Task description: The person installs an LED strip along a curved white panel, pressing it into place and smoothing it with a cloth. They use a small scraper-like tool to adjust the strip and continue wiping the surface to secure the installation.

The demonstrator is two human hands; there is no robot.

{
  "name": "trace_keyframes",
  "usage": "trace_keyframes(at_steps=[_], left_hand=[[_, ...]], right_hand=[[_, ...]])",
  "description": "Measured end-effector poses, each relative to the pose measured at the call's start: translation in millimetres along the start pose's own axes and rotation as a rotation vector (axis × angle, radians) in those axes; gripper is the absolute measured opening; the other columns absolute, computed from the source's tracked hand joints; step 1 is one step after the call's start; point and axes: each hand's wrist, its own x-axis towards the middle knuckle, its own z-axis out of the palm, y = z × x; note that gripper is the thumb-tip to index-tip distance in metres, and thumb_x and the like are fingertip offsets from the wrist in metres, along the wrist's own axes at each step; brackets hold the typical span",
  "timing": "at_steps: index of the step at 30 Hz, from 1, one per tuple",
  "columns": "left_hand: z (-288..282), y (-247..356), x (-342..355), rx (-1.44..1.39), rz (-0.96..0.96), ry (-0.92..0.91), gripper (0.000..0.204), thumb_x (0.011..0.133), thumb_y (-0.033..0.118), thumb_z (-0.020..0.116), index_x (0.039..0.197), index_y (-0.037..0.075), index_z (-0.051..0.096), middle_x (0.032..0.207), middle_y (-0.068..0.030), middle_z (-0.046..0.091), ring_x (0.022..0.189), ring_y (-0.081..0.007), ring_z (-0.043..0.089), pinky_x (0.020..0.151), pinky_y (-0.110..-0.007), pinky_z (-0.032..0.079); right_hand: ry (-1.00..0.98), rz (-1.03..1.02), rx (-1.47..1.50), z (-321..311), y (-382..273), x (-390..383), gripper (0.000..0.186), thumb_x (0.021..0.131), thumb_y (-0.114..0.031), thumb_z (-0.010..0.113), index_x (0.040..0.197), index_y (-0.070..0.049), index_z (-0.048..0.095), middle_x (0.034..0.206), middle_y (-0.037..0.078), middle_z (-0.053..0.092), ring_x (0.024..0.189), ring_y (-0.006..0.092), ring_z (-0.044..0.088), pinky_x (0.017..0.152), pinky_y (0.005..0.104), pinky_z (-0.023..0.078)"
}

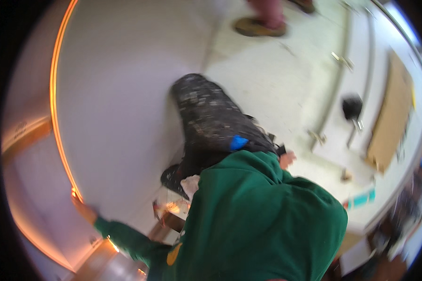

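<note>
My left arm in a green sleeve reaches out to the left. My left hand (83, 209) is at the lower end of a glowing orange light strip (55, 105) that runs along the edge of a large pale panel (117, 103). Its fingertips meet the bright edge, but blur hides whether they grip it. My right hand (287, 160) shows only in part, beside my hip and a dark item at my waist. Its fingers are smeared, and I make out nothing held in it. A blue item (238, 142) lies against my paint-spattered black trousers (211, 110).
Another person's shoe (260, 28) and lower leg stand at the top. On the right are a brown board (391, 112), a black round-headed tool (352, 107), several small metal pieces and a teal item (361, 199). Clutter (403, 215) fills the lower right.
</note>
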Motion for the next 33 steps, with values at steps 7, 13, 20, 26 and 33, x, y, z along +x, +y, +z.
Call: trace_keyframes(at_steps=[7, 13, 20, 26, 33], left_hand=[[17, 25, -10, -0.096, -0.023, 0.068, 0.061, 0.101, 0.062, 0.065, 0.119, 0.005, 0.078, 0.111, -0.0151, 0.072, 0.107, -0.0298, 0.066, 0.098, -0.04, 0.051], [10, 71, -9, 0.192, -0.178, 0.105, 0.067, 0.095, 0.07, 0.065, 0.106, 0.004, 0.075, 0.106, -0.0185, 0.067, 0.113, -0.0342, 0.061, 0.096, -0.044, 0.051], [-5, 42, -1, 0.066, -0.124, -0.06, 0.054, 0.103, 0.055, 0.063, 0.111, 0.003, 0.073, 0.112, -0.0175, 0.068, 0.112, -0.0313, 0.062, 0.098, -0.043, 0.05], [-32, 3, 40, -0.116, -0.048, -0.461, 0.044, 0.106, 0.044, 0.065, 0.117, 0.003, 0.074, 0.117, -0.0086, 0.072, 0.108, -0.0219, 0.064, 0.098, -0.039, 0.05], [-40, -14, 91, -0.442, 0.092, -0.868, 0.026, 0.097, 0.025, 0.079, 0.107, 0.001, 0.076, 0.096, -0.0039, 0.075, 0.086, -0.013, 0.068, 0.076, -0.03, 0.054]], right_hand=[[-0.123, -0.328, 0.26, -62, 13, 132, 0.084, 0.097, -0.046, 0.075, 0.15, 0.01, 0.041, 0.15, 0.034, 0.047, 0.123, 0.0495, 0.056, 0.108, 0.0572, 0.047], [-0.073, -0.345, 0.298, -97, -4, 176, 0.074, 0.1, -0.045, 0.07, 0.143, 0.01, 0.047, 0.142, 0.033, 0.052, 0.118, 0.0462, 0.057, 0.105, 0.0551, 0.048], [-0.007, -0.376, 0.422, -148, -28, 203, 0.063, 0.105, -0.044, 0.065, 0.135, 0.011, 0.054, 0.132, 0.032, 0.057, 0.111, 0.0424, 0.058, 0.102, 0.0526, 0.049], [0.127, -0.516, 0.75, -237, -63, 228, 0.057, 0.108, -0.043, 0.061, 0.128, 0.011, 0.06, 0.123, 0.032, 0.062, 0.106, 0.0392, 0.06, 0.1, 0.0505, 0.049], [0.047, -0.863, 1.331, -469, -133, 196, 0.057, 0.112, -0.043, 0.056, 0.123, 0.012, 0.065, 0.116, 0.031, 0.066, 0.102, 0.036, 0.061, 0.098, 0.0489, 0.05]])
